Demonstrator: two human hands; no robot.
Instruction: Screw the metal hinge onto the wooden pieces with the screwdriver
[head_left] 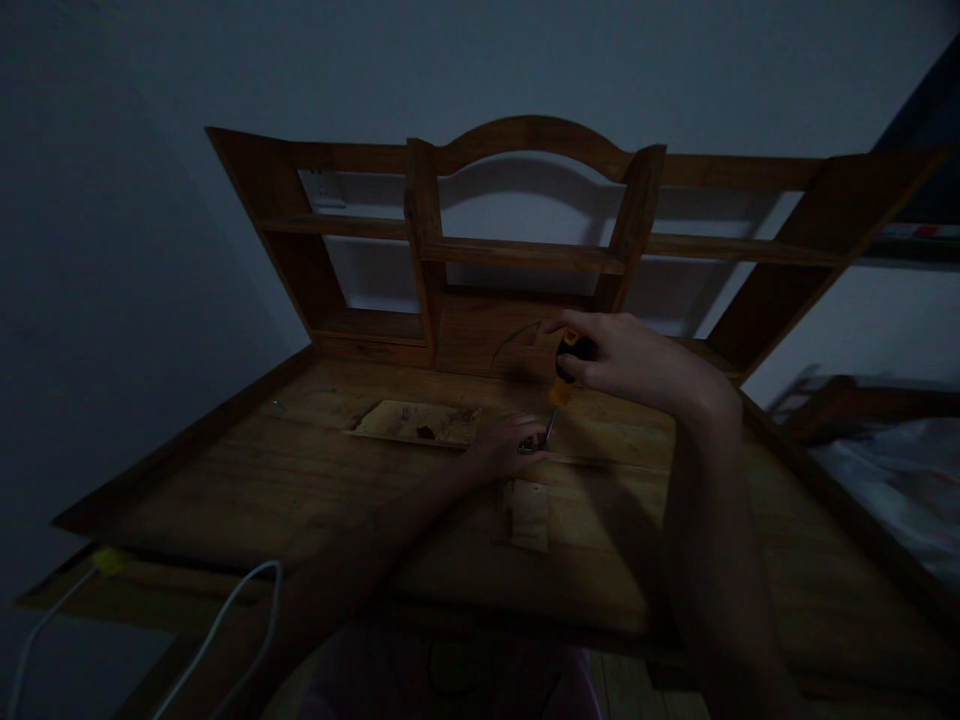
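My right hand [619, 350] is closed round the yellow-and-black handle of a screwdriver [561, 388], held tilted with its shaft pointing down. The shaft's tip meets a small metal piece [531, 445] on the wooden desk [360, 500]. Fingers of my left hand [506, 445] are closed on that metal piece, low over the desktop; its exact kind is too dark to make out. Left of this hand lies a flat, pale wooden board [416, 422] with dark stains. Just in front of it sits a small wooden block [530, 515].
A wooden shelf unit [525, 255] rises at the back of the desk against the wall. A small metal bit [279, 405] lies at the left. A white cable [232, 600] hangs over the front left edge, near a yellow item [110, 561]. Plastic bags [892, 480] are at right.
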